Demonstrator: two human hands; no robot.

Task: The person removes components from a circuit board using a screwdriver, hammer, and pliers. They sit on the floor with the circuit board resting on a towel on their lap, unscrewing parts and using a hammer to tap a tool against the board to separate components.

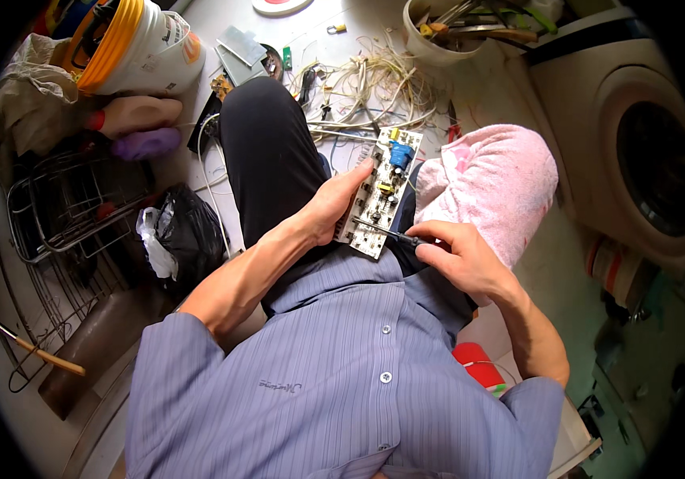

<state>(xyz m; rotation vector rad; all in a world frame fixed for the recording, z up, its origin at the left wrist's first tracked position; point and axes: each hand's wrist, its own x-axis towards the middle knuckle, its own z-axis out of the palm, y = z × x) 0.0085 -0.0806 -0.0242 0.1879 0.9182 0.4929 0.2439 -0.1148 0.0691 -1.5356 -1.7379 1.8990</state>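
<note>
My left hand (pixel 334 204) is closed on the left edge of a long, pale circuit board (pixel 366 240), with the thumb along its top side. The board tilts over my lap, between my knees. On it sit a blue transformer (pixel 400 155), a small yellow part (pixel 386 188) and several dark and silver components. My right hand (pixel 462 254) grips a thin screwdriver (pixel 401 237) by its dark handle. The screwdriver's metal shaft points left across the lower end of the board, with its tip at the components there.
Tangled wires (pixel 394 84) lie on the floor beyond my knees. A pink towel (pixel 502 180) covers my right knee. At left are a white bucket (pixel 163 60), a black plastic bag (pixel 189 227) and a wire rack (pixel 59 207). A washing machine (pixel 598 104) and a tool-filled tub (pixel 438 52) stand right.
</note>
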